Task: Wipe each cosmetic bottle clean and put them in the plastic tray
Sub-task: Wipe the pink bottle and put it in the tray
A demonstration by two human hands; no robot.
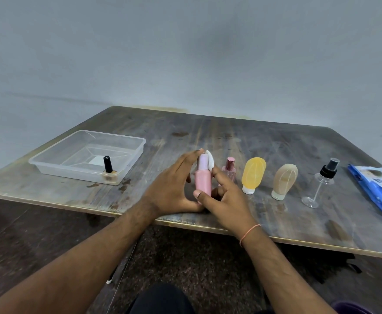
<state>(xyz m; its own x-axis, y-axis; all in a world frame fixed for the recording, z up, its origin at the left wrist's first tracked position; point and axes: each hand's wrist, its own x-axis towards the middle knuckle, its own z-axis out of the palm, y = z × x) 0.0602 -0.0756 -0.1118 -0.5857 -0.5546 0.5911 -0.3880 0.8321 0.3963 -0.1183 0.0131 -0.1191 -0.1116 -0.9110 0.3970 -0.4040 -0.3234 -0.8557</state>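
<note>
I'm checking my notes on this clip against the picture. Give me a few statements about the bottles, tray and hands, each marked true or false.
1. The plastic tray holds one small black-capped bottle. True.
2. The pink bottle lies flat on the table. False: it is upright between both hands.
3. The right hand pinches a white wipe at the pink bottle's cap. True.
4. The yellow bottle is in the tray. False: it is on the table.
5. The clear spray bottle has a white top. False: black.

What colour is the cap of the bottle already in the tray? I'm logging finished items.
Black, on the small bottle in the plastic tray; head view.
</note>
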